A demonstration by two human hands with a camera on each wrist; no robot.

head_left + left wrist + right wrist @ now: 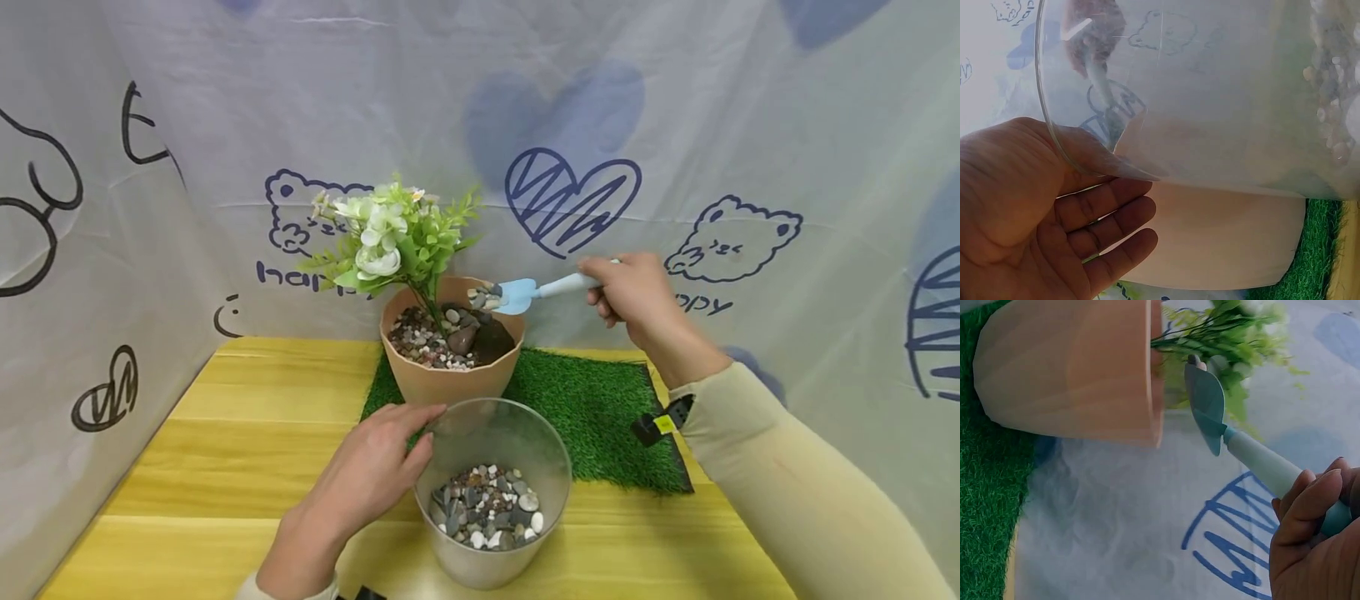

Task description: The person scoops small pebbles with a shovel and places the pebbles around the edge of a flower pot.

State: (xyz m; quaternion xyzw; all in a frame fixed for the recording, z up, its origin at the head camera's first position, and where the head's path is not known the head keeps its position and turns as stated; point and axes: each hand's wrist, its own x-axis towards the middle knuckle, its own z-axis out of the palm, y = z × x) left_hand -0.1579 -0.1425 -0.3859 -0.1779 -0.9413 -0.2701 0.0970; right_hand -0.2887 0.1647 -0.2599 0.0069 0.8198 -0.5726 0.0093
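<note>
My right hand (633,292) grips the pale handle of a small light-blue garden trowel (519,296). Several pebbles (484,297) lie on its blade, which is over the right side of a terracotta-coloured flowerpot (450,383). In the right wrist view the trowel blade (1207,403) is beside the pot's rim. Inside the pot are small stones, a larger brown stone (462,339) and a dark patch at the right. My left hand (382,458) rests its fingers at the rim of a clear plastic bucket (551,454); in the left wrist view its other fingers (1129,219) extend loosely outside the wall.
Grey, white and brown pebbles (487,508) cover the bucket's bottom. White flowers with green leaves (397,233) stand in the pot. A green turf mat (592,417) lies beneath the pot on the yellow wooden table (225,475). A printed cloth (420,100) hangs behind.
</note>
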